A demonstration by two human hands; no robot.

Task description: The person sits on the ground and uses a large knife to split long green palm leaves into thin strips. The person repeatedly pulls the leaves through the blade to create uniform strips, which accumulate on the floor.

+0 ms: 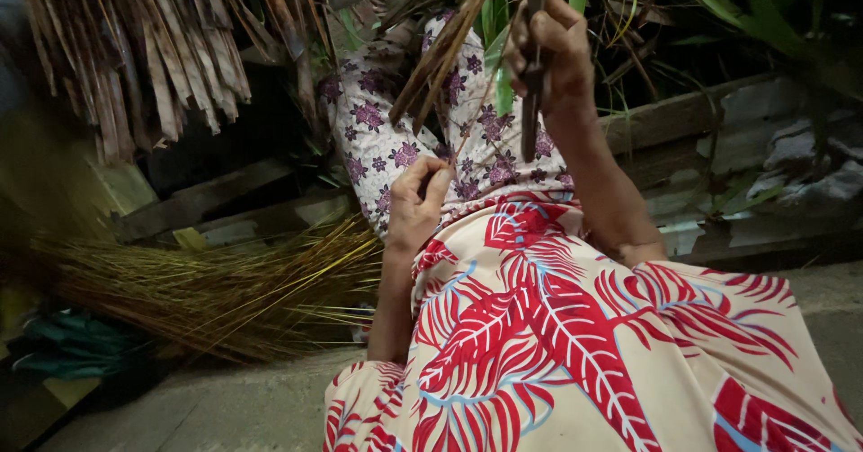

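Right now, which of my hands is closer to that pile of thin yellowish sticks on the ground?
Left. The left hand rests on the lap just right of the pile of sticks; the right hand is raised higher, gripping a dark blade.

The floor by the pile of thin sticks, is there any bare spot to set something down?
Bare concrete floor lies between the stick pile and the red-patterned cloth. Another strip runs right of the cloth. Crowded above, around the dry leaves.
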